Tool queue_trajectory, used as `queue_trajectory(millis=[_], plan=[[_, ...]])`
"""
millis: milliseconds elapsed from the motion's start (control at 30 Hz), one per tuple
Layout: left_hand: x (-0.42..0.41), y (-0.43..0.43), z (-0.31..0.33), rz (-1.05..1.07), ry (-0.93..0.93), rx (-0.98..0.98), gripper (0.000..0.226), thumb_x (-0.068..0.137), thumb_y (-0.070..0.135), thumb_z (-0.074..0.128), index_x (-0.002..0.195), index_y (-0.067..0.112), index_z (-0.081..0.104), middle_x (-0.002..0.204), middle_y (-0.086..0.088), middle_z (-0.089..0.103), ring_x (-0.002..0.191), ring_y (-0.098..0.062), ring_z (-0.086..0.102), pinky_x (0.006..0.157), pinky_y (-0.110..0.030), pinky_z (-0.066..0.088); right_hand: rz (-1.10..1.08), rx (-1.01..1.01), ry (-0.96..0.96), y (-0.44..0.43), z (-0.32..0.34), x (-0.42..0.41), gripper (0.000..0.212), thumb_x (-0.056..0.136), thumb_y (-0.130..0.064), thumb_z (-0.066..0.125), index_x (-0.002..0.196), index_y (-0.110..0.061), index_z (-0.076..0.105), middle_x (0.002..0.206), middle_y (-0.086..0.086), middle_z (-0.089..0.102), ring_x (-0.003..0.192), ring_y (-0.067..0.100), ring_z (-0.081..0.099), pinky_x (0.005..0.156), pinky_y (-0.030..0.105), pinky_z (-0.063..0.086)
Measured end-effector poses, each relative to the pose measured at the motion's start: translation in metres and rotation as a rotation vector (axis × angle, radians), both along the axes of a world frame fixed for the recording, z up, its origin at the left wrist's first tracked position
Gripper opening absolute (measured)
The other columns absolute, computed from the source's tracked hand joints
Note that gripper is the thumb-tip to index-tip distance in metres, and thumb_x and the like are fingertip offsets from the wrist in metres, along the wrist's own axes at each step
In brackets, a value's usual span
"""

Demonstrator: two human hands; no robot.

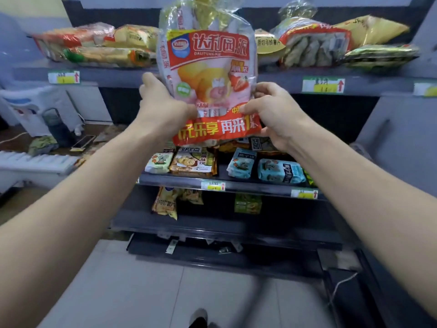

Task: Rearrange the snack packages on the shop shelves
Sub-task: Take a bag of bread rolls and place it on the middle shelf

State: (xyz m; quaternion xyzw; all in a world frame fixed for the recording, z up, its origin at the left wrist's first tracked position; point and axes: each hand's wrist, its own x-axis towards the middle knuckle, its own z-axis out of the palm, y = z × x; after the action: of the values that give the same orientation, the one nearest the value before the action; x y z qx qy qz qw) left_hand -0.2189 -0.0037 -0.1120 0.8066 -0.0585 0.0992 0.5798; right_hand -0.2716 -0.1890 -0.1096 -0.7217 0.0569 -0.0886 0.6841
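A big red and pink pie snack bag [208, 65] stands upright in the air in front of the top shelf [113, 75]. My left hand [163, 107] grips its lower left edge and my right hand [272, 112] grips its lower right edge, thumbs on the front. Its red bottom band hangs between my wrists. Behind it, other large bags lie on the top shelf: orange ones [94, 45] to the left, a red-edged clear bag [312, 43] and a yellow bag [371, 29] to the right.
The middle shelf [236, 184] carries a biscuit pack [194, 162] and blue packs [280, 172]. Lower down stand yellow chip bags [165, 203] and a green pack [247, 203]. White furniture and a dark bottle [58, 126] sit at the left. Grey floor lies below.
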Motion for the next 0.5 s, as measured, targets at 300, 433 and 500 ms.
queue_trajectory(millis=[300,433,500], plan=[[-0.009,-0.009,-0.061,-0.065,0.088,0.088,0.062,0.070,0.013,0.077,0.110,0.023,0.031,0.124,-0.008,0.044,0.108,-0.023,0.056,0.085,-0.045,0.055,-0.009,0.026,0.101,-0.012,-0.061,-0.019,0.043,0.086,0.002,0.058,0.122,-0.016,0.041,0.109,0.000,0.059,0.092,0.016,0.065,0.066,0.030,0.055],[-0.005,-0.010,-0.100,-0.109,0.198,0.122,0.061,0.072,0.011,0.076,0.110,0.025,0.030,0.124,-0.008,0.042,0.110,-0.024,0.054,0.087,-0.046,0.054,-0.033,0.073,0.173,-0.011,-0.097,-0.019,0.047,0.086,0.007,0.055,0.126,-0.014,0.040,0.099,-0.010,0.052,0.088,0.012,0.062,0.066,0.031,0.055],[-0.001,-0.010,-0.113,-0.131,0.254,0.140,0.064,0.066,0.016,0.078,0.107,0.028,0.030,0.122,-0.008,0.045,0.109,-0.026,0.055,0.086,-0.047,0.054,-0.046,0.072,0.214,-0.012,-0.114,-0.015,0.050,0.086,0.007,0.055,0.130,-0.013,0.039,0.105,-0.008,0.051,0.090,0.012,0.061,0.068,0.031,0.055]])
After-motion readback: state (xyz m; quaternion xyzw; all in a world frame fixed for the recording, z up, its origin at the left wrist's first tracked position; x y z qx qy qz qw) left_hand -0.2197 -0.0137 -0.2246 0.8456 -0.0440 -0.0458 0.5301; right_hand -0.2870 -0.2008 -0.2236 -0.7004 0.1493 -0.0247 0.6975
